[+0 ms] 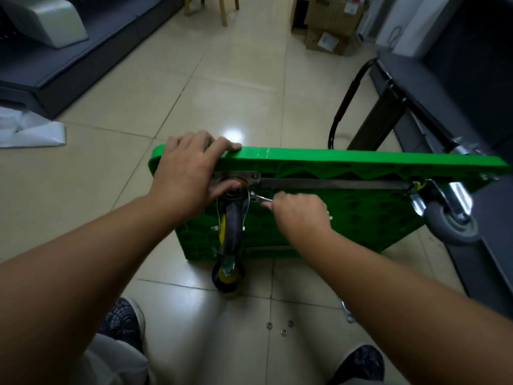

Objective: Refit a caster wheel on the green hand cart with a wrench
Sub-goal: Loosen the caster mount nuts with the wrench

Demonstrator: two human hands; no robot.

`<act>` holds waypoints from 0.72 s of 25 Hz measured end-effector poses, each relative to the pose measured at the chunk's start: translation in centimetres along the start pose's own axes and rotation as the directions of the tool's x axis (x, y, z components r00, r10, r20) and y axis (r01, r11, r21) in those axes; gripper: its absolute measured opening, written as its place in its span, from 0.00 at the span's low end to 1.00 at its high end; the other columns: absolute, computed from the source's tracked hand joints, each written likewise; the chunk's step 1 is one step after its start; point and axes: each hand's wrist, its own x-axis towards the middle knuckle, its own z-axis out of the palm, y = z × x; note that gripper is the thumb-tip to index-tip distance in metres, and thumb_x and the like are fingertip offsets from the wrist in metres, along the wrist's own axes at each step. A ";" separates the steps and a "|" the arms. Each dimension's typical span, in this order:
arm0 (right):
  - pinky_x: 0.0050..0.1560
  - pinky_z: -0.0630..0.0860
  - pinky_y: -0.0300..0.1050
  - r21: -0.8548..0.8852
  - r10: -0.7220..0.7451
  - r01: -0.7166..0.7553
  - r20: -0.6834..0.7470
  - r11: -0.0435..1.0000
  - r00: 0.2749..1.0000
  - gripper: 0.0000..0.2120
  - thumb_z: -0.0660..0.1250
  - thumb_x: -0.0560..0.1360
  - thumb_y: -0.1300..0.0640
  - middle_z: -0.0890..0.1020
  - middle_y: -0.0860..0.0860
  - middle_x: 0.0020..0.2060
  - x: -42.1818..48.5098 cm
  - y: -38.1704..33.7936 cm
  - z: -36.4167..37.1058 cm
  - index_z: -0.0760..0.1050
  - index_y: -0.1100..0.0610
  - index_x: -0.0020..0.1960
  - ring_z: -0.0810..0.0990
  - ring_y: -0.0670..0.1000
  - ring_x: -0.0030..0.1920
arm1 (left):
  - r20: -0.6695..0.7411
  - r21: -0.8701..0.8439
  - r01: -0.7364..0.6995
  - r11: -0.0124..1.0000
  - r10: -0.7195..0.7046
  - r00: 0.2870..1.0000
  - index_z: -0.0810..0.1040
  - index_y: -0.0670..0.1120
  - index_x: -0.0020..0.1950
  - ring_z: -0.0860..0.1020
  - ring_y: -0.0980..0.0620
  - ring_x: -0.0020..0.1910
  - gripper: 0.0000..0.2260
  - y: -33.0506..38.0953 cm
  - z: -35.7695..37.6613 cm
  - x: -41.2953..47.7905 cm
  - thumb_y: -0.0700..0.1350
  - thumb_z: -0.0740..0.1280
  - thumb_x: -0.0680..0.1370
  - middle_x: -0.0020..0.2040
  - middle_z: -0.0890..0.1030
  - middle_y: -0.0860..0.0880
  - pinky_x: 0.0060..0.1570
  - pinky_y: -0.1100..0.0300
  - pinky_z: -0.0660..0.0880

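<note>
The green hand cart stands on its long edge on the tiled floor, ribbed underside facing the person, and occupies the centre of the view. The left hand grips the cart's top edge at its 10 o'clock corner: the fingers are curled over the edge and the thumb presses against the steel mounting plate just below. The caster wheel, black with a yellow hub, hangs from this plate toward 6 o'clock. The right hand, at 3 o'clock from the caster, is closed around the wrench. The wrench head sits at the plate's 4 o'clock corner; the handle is hidden inside the fist. A second yellow-hubbed caster touches the floor at the cart's lower edge. A grey caster is mounted at the cart's 3 o'clock end. Three small nuts lie loose on the floor at 6 o'clock from the cart, between the person's shoes. The black cart handle projects behind the cart toward 1 o'clock.
</note>
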 end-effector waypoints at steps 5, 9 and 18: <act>0.26 0.59 0.43 0.096 0.091 -0.077 -0.150 0.992 0.984 0.15 0.59 0.83 0.45 0.77 0.52 0.33 -1.7 0.4 1.4 0.66 0.55 0.44 0.81 0.58 0.34 | 0.027 -0.008 -0.016 1.000 0.016 1.000 0.71 0.55 0.72 0.73 0.43 0.55 0.30 0.1 0.1 0.0 0.64 0.70 0.73 0.54 0.75 0.45 0.56 0.49 0.64; 0.25 0.54 0.40 0.053 -0.015 0.035 -0.350 0.998 0.937 0.11 0.74 0.63 0.67 0.75 0.51 0.27 -4.6 1.4 2.3 0.75 0.57 0.39 0.75 0.54 0.23 | 0.024 -0.017 -0.003 1.000 0.004 1.000 0.72 0.54 0.72 0.73 0.43 0.55 0.30 0.1 -0.1 -0.2 0.64 0.70 0.73 0.55 0.75 0.45 0.57 0.48 0.66; 0.33 0.71 0.51 0.801 0.406 -0.238 -0.007 0.550 0.914 0.07 0.55 0.84 0.50 0.75 0.45 0.31 -9.5 -1.3 12.1 0.71 0.49 0.51 0.76 0.53 0.33 | 0.043 -0.008 0.024 1.000 -0.024 0.999 0.71 0.56 0.72 0.73 0.43 0.57 0.31 0.2 0.3 -0.1 0.67 0.65 0.72 0.56 0.75 0.46 0.58 0.47 0.66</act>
